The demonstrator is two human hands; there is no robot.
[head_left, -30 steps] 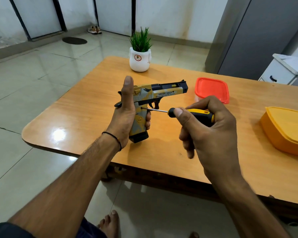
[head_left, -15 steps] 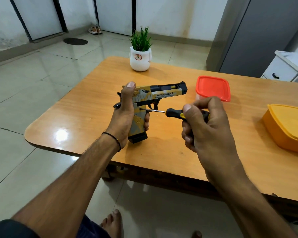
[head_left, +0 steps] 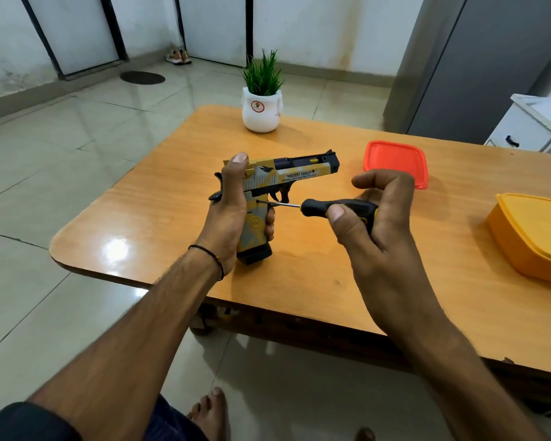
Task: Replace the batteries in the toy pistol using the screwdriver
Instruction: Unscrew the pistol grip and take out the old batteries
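Right hand (head_left: 379, 237) regripped screwdriver (head_left: 318, 206) against toy pistol (head_left: 299, 173), partly hiding red box (head_left: 398, 157).

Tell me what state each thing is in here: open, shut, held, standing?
Toy pistol: held upright, barrel pointing right.
Screwdriver: level, tip against the pistol's grip.
Left hand: grips the pistol.
Right hand: grips the screwdriver handle.
Red box: lid on.
Yellow box: lid on.
Plant pot: upright.

Wooden table (head_left: 172, 218) bears 3 things: white plant pot (head_left: 261, 114), red-lidded box (head_left: 395, 160), yellow container (head_left: 535, 233).
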